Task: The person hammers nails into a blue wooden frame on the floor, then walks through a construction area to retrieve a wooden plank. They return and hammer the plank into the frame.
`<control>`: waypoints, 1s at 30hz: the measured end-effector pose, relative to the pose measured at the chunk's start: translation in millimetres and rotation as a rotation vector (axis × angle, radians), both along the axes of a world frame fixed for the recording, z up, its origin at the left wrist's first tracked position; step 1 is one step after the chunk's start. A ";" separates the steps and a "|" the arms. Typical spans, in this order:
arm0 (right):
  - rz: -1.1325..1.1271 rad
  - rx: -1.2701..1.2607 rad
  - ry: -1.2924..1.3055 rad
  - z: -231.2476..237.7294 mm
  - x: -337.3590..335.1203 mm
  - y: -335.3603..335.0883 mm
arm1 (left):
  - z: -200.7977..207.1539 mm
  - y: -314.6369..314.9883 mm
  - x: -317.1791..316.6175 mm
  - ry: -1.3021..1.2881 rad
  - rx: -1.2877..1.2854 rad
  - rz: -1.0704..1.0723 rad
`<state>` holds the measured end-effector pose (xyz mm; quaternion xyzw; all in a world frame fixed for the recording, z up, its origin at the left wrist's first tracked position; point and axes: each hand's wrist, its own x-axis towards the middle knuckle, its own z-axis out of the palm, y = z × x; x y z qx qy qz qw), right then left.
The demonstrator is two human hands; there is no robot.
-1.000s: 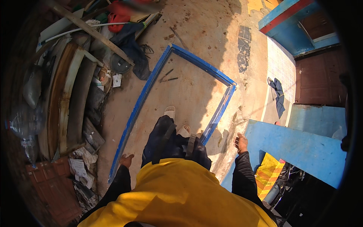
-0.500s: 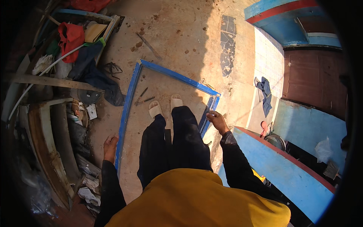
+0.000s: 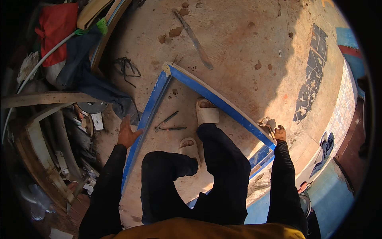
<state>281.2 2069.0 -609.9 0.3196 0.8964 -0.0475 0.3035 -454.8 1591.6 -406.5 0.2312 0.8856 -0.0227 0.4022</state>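
A blue wooden frame (image 3: pixel 221 104) lies on the floor around my feet, its far corner bare and chipped. My left hand (image 3: pixel 128 134) is open beside the frame's left bar, the thumb reaching onto it. My right hand (image 3: pixel 280 134) is closed just beyond the frame's right corner. Small brownish pieces (image 3: pixel 267 124) lie by its fingers, partly in shadow. Whether the hand holds anything is hidden. Inside the frame a pair of pincers (image 3: pixel 169 122) with spread handles rests on the floor, left of my sandals (image 3: pixel 207 113).
Beyond the frame lies a long flat blade-like strip (image 3: pixel 193 39). A tangle of black cord (image 3: pixel 126 71) sits near a dark cloth (image 3: pixel 97 85). Wooden boards (image 3: pixel 39 153) and scrap crowd the left side. A dark cloth (image 3: pixel 324 153) lies at right, near blue panels (image 3: pixel 328 189).
I have bent lower, and my knees have spread apart. My left hand has moved forward along the left bar and spread its fingers. The right has moved from the right bar to beyond the corner.
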 end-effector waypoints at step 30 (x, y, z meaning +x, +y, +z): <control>-0.831 -0.872 0.396 131.2 -439.7 46.5 | -149.7 -6.3 17.5 0.144 0.454 0.062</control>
